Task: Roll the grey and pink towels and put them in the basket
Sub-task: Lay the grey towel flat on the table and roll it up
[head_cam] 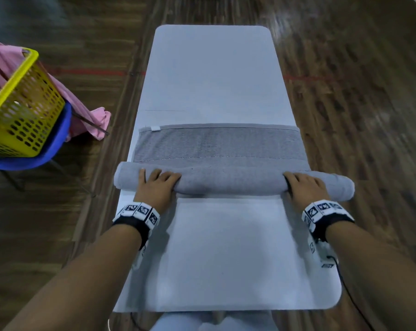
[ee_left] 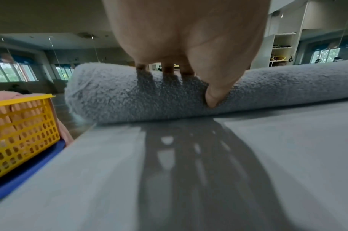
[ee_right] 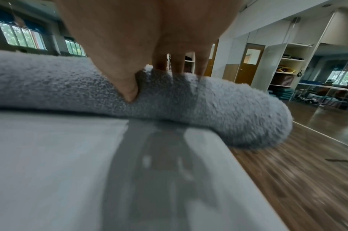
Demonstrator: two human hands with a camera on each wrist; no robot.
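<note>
- While the grey towel (head_cam: 233, 185) is rolled most of the way, a flat strip still lies ahead of the roll on the table (head_cam: 214, 72)
- Left hand (head_cam: 155, 186) and right hand (head_cam: 306, 186) sit near the roll's two ends, fingers draped over the top, thumbs (ee_left: 213, 96) dug into the near side; each grip curls round the towel
- Both ends overhang the table edges (right end sags slightly), so I'd push evenly to keep the roll straight
- Judgement: keep downward pressure, walk both hands forward together, finish seam-down
- Basket (head_cam: 23, 111), yellow, waits at the left on a blue seat (head_cam: 61, 137); pink towel (head_cam: 1, 68) is draped in it and over its far side, unrolled
</note>
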